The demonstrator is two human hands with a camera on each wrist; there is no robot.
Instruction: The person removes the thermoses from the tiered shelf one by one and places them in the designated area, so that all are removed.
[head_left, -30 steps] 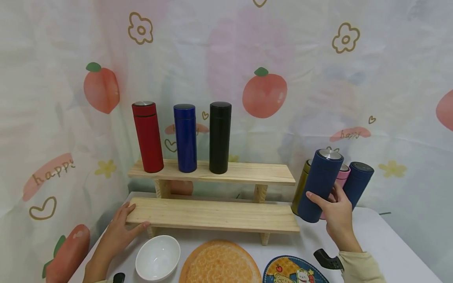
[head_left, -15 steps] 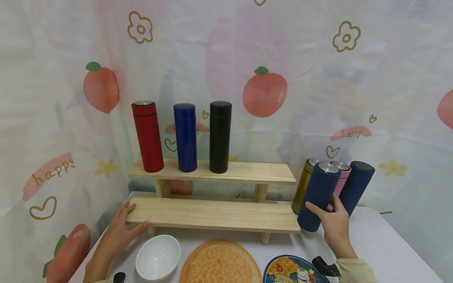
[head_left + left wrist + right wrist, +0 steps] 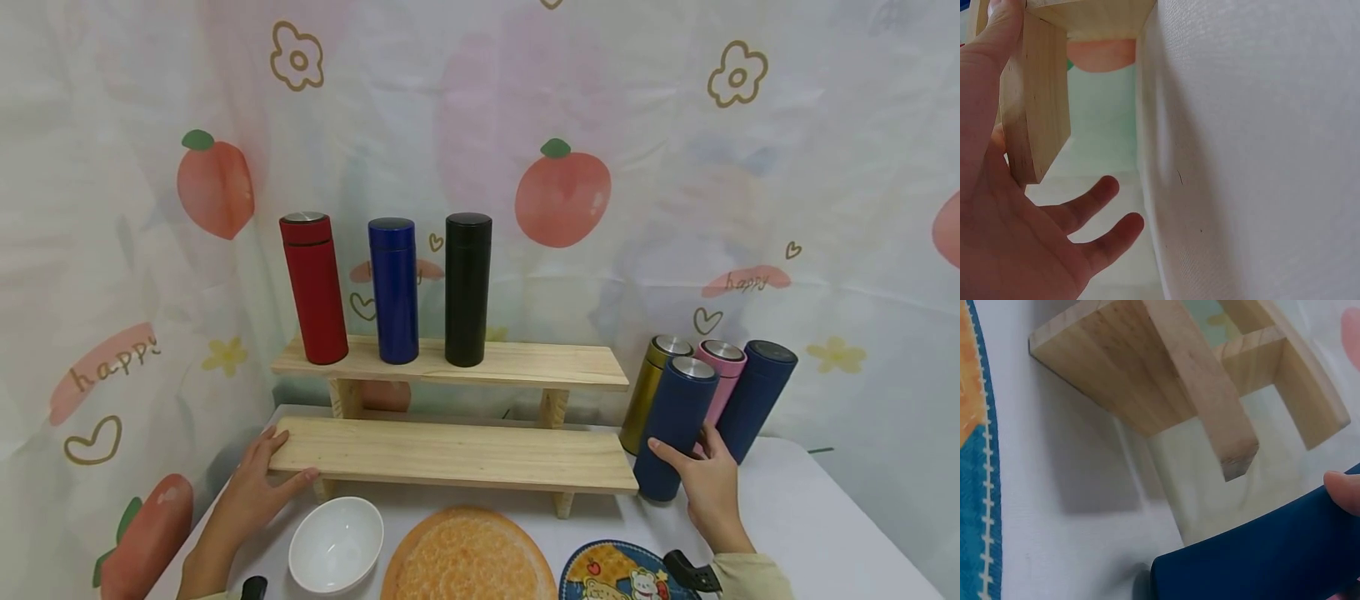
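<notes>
Resting at the far left, the left hand [image 3: 251,492] lies with straight fingers flat on the left end of the lower shelf board [image 3: 450,454], thumb along its front edge; it holds nothing. The left wrist view shows the palm [image 3: 1004,244] spread beside a wooden leg of the stand. Just right of that hand, on the white table [image 3: 810,517], sits a white bowl [image 3: 335,546], then a round orange mat [image 3: 465,558] and a blue-rimmed cartoon mat [image 3: 618,575] at the near edge.

Upper shelf board [image 3: 480,362], left to right: red flask [image 3: 313,287] leaning slightly, blue flask [image 3: 393,290], black flask [image 3: 467,289], all standing, close together.

Right of the stand, four flasks stand clustered on the table: gold flask [image 3: 651,392] behind, pink flask [image 3: 720,379], dark blue capped flask [image 3: 757,398] farthest right. Foremost is the navy flask [image 3: 675,425] with a silver lid, base on the table just beside the lower board's right end, tilted a little. The right hand [image 3: 705,487] grips its lower body, fingers curled round it. The right wrist view shows a fingertip [image 3: 1342,490] pressed on the navy body.
</notes>
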